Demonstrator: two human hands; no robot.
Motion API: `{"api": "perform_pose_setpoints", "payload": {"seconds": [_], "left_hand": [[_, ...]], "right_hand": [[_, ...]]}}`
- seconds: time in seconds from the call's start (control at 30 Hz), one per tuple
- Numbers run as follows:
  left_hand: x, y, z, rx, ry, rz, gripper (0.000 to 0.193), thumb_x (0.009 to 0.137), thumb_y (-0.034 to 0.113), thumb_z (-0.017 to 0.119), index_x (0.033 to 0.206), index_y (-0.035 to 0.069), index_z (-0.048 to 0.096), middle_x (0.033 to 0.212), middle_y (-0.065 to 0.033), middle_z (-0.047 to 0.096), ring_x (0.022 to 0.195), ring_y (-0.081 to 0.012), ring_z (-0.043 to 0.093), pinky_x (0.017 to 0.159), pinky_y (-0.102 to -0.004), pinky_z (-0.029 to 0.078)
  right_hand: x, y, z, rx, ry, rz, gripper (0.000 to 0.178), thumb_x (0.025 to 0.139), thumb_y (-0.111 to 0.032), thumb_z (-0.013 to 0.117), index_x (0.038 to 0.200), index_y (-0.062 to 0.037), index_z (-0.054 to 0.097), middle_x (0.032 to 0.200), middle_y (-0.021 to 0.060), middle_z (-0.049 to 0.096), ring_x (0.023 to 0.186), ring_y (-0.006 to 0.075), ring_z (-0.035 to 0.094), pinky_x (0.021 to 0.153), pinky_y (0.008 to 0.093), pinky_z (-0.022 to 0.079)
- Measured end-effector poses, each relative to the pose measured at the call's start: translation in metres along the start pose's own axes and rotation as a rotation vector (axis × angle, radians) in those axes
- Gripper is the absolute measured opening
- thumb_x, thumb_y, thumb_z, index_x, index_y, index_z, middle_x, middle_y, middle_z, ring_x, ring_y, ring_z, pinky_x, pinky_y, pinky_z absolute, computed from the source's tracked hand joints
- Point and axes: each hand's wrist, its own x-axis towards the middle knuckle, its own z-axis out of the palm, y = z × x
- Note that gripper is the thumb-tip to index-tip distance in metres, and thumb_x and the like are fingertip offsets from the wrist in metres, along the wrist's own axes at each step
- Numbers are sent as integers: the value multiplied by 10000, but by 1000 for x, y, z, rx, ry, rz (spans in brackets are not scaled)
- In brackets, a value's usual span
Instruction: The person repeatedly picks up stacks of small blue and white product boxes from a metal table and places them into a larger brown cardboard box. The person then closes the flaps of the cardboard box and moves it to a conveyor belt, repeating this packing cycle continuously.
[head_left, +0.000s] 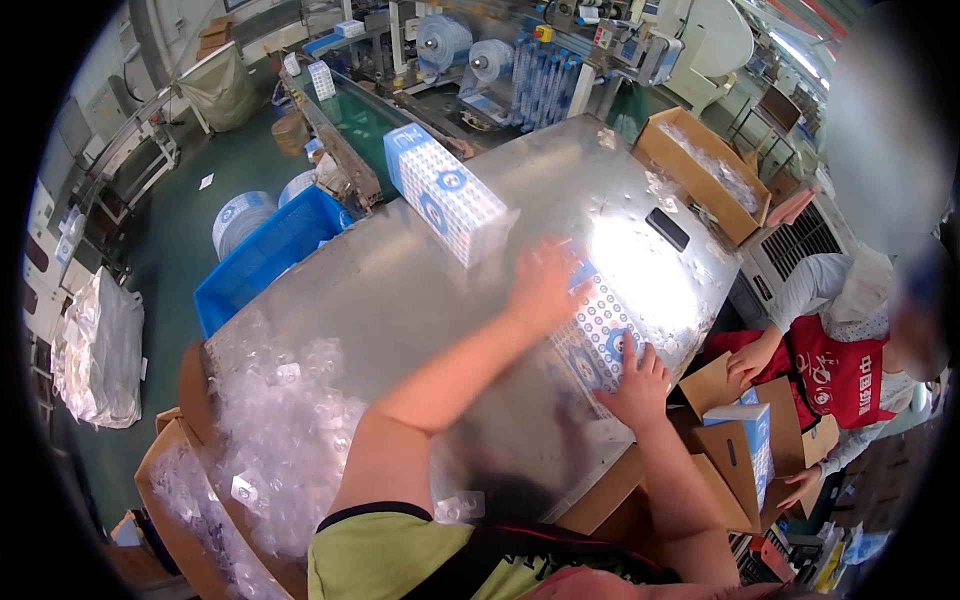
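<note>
A long blue-and-white patterned wrapped pack [600, 318] lies on the metal table in front of me. My left hand [545, 285] is at its far end, smeared by motion, so its fingers cannot be read. My right hand [637, 388] rests against the near right end of the same pack, fingers spread and thumb apart. A second wrapped pack [450, 192], blue and white with a clear film flap at its near end, sits farther back to the left, apart from both hands.
Crumpled clear plastic bags [290, 430] heap at the table's left. A blue crate [265, 255] stands beyond the left edge. A phone [667, 229] lies at the right, near a carton of film scraps [700, 165]. A co-worker's hand [755, 355] touches an open carton [735, 460].
</note>
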Motion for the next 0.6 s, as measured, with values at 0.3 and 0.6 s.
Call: {"api": "perform_pose_setpoints", "payload": {"seconds": [0.3, 0.6], "left_hand": [[1, -51, -15, 216, -149, -404, 726, 882, 689, 472, 1443, 228, 456, 1606, -168, 157, 1452, -523, 13, 1082, -728, 185], [-199, 97, -18, 79, -409, -13, 837, 821, 435, 702, 1519, 178, 320, 1538, -305, 214, 1405, -555, 189, 1111, -618, 261]], "right_hand": [[26, 19, 27, 27, 55, 132, 912, 787, -574, 674, 1530, -206, 294, 1359, 260, 427, 1176, 431, 487, 952, 547, 371], [40, 31, 6, 377, -191, -326, 910, 800, -484, 714, 1517, -109, 297, 1225, 202, 565, 1169, 396, 521, 1007, 485, 377]]}}
